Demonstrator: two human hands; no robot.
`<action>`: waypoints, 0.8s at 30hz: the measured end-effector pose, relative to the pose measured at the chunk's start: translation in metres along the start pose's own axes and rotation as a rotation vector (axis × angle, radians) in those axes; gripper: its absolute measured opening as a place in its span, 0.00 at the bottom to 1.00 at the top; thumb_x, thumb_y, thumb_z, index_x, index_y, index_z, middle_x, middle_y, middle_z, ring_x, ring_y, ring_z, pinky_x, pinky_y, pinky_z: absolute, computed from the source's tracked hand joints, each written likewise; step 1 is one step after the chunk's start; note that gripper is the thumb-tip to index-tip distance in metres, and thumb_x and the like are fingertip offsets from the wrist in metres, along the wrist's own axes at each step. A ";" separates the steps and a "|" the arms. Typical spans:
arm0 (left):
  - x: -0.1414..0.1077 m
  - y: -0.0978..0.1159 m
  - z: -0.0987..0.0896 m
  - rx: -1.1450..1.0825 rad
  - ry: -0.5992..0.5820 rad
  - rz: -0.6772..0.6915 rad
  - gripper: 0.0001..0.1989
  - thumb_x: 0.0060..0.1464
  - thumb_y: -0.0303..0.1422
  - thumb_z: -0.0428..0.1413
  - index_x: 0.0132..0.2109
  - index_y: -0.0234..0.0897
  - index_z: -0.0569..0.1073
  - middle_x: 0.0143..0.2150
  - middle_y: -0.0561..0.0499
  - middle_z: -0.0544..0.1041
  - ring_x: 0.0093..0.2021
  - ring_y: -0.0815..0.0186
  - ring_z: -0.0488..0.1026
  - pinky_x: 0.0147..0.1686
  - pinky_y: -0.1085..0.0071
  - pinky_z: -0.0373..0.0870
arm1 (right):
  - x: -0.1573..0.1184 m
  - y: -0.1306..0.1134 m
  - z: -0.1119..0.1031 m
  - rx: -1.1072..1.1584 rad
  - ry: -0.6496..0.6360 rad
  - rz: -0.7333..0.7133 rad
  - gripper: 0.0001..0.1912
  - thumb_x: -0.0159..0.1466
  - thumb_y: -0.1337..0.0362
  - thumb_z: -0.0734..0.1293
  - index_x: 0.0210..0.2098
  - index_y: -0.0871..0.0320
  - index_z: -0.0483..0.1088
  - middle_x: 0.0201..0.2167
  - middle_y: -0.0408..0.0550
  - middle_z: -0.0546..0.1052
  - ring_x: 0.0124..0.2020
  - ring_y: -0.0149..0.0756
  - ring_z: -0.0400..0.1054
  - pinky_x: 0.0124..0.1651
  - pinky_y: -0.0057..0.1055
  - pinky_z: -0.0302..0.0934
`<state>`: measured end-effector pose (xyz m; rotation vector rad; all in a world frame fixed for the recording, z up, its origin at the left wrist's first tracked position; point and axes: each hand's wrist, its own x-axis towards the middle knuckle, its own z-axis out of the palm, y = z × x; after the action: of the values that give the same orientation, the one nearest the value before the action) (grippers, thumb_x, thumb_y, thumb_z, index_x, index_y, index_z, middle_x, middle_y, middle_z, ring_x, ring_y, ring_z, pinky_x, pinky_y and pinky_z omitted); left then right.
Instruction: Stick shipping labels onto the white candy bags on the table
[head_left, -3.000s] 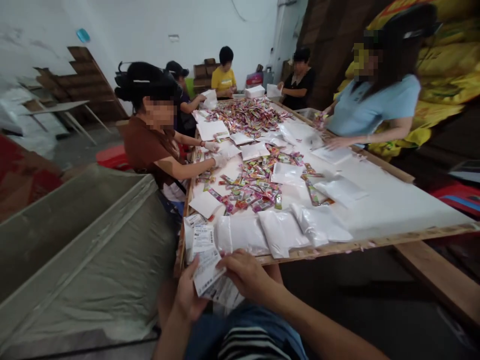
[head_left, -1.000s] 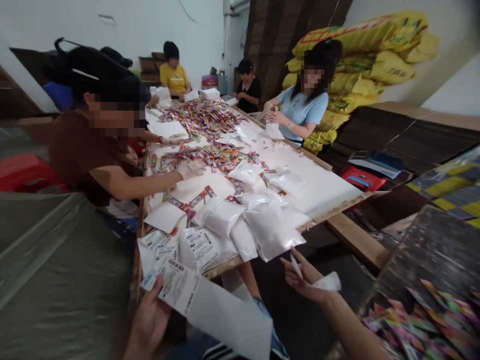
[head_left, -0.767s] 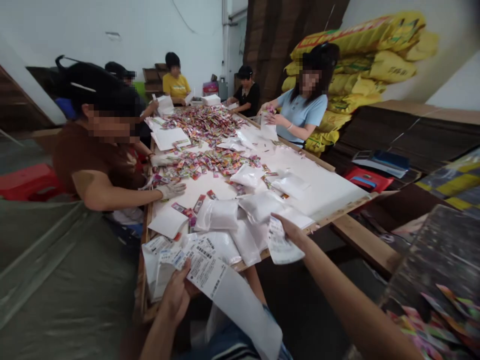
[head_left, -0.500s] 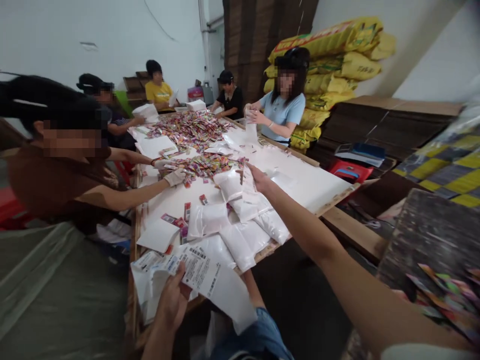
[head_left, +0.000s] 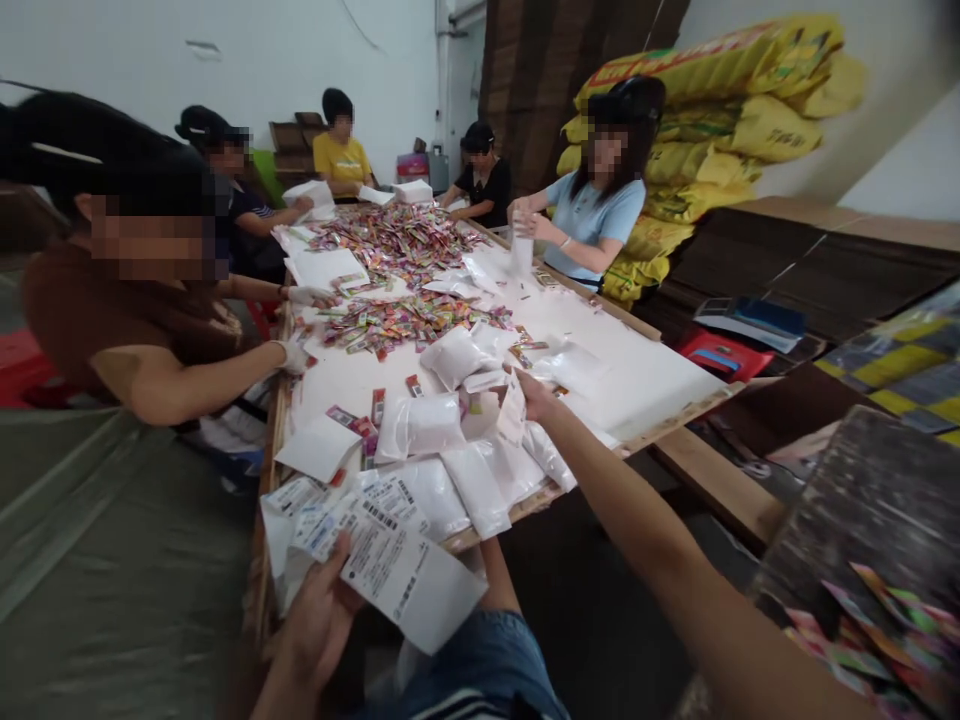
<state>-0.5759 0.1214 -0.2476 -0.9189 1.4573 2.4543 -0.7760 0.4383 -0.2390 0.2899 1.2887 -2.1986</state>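
Note:
Printed white label sheets (head_left: 416, 575) with barcodes are gripped by my left hand (head_left: 326, 600) at the table's near left corner. More printed sheets (head_left: 322, 520) lie beneath and behind them. My right hand (head_left: 536, 395) reaches over the table and pinches a white paper slip (head_left: 514, 408) with faint print. Below that slip are several filled white plastic packets (head_left: 431, 425), lying in a loose pile along the near edge. A blank white sheet (head_left: 319, 445) lies left of the packets, near small colourful sachets (head_left: 367, 432).
A heap of colourful sachets (head_left: 405, 240) covers the table's far half. A co-worker's gloved hand (head_left: 294, 355) rests at the left edge; another person (head_left: 600, 210) holds a white bag at right. Yellow sacks (head_left: 697, 140), a red stool (head_left: 724, 352) and a dark surface (head_left: 847, 500) with sachets are at right.
My right hand has lowered slightly toward the packets with the slip. The sheets in my left hand have swung down and left. The left co-worker's near hand has drawn back from the sachets.

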 end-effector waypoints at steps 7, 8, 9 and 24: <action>0.006 -0.012 -0.003 -0.019 -0.072 -0.120 0.21 0.53 0.29 0.55 0.55 0.32 0.67 0.45 0.41 0.79 0.46 0.56 0.76 0.48 0.58 0.73 | -0.030 0.039 -0.020 -0.164 0.116 0.163 0.18 0.64 0.53 0.62 0.46 0.60 0.67 0.23 0.44 0.76 0.21 0.33 0.70 0.26 0.29 0.66; 0.016 -0.014 0.008 -0.031 -0.127 -0.172 0.20 0.53 0.30 0.55 0.53 0.31 0.68 0.44 0.41 0.79 0.45 0.56 0.76 0.48 0.59 0.73 | -0.029 0.040 -0.020 -0.150 0.121 0.160 0.17 0.65 0.54 0.62 0.45 0.60 0.67 0.22 0.43 0.75 0.20 0.32 0.70 0.26 0.29 0.66; 0.029 -0.015 0.022 -0.051 -0.201 -0.246 0.18 0.54 0.30 0.55 0.51 0.30 0.70 0.42 0.41 0.80 0.45 0.57 0.76 0.49 0.60 0.72 | -0.027 0.041 -0.019 -0.128 0.111 0.161 0.16 0.65 0.54 0.62 0.44 0.59 0.67 0.22 0.43 0.75 0.20 0.32 0.70 0.26 0.29 0.66; 0.066 0.001 0.014 -0.061 -0.355 -0.396 0.24 0.54 0.38 0.54 0.53 0.23 0.69 0.48 0.33 0.77 0.47 0.53 0.75 0.50 0.57 0.71 | 0.021 0.076 -0.016 -0.954 0.336 -0.310 0.17 0.62 0.55 0.63 0.43 0.63 0.68 0.41 0.56 0.74 0.44 0.43 0.69 0.49 0.41 0.62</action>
<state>-0.6351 0.1213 -0.2794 -0.6587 0.9824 2.2289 -0.7509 0.4162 -0.3123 0.0730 2.5223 -1.5259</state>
